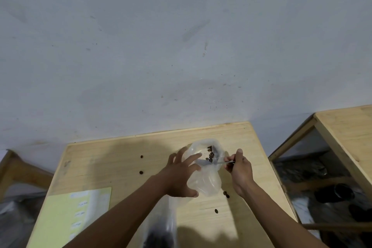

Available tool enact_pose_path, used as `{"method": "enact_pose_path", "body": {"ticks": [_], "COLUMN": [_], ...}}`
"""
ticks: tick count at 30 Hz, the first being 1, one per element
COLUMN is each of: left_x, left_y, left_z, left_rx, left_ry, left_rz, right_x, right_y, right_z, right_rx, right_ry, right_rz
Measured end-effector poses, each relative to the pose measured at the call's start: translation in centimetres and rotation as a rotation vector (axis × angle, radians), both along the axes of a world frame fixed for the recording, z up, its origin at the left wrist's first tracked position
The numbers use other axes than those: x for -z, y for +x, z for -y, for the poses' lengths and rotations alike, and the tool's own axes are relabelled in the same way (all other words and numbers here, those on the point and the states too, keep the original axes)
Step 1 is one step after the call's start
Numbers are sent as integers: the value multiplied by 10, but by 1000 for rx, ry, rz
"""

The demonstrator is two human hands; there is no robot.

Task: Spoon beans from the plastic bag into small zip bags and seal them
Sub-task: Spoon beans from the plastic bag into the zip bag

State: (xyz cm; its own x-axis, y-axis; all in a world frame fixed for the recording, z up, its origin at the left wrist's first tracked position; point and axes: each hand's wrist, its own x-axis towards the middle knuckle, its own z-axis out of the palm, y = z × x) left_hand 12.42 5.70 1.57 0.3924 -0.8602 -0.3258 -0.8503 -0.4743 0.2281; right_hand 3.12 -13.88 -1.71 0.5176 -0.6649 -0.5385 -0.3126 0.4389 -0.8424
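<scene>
lying between both hands [182, 175], the plastic bag [207, 169] holds beans [210, 155].

You see dark brown beans [210, 155] in a clear bag [205, 179], a pale wood-grain table [124, 163], a light yellow sheet [60, 215].

wall [181, 36]: pale grey, scuffed | table [112, 159]: light wood | second table [346, 127]: right, apart
</scene>
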Motion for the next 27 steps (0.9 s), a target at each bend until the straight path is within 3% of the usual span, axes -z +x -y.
{"method": "enact_pose_path", "body": {"ticks": [9,20,27], "left_x": [-9,-17,-7], "left_y": [21,-1,-8], "left_z": [10,5,-3], "left_rx": [-3,-133,-116], "left_ry": [55,-191,-105], "left_rz": [-142,-180,-195], "right_x": [2,12,6], "right_y": [-12,0,20], "right_z": [-9,-12,-15], "right_rx": [-112,210,467], "right_ry": [47,80,96], "right_rz": [97,102,148]}}
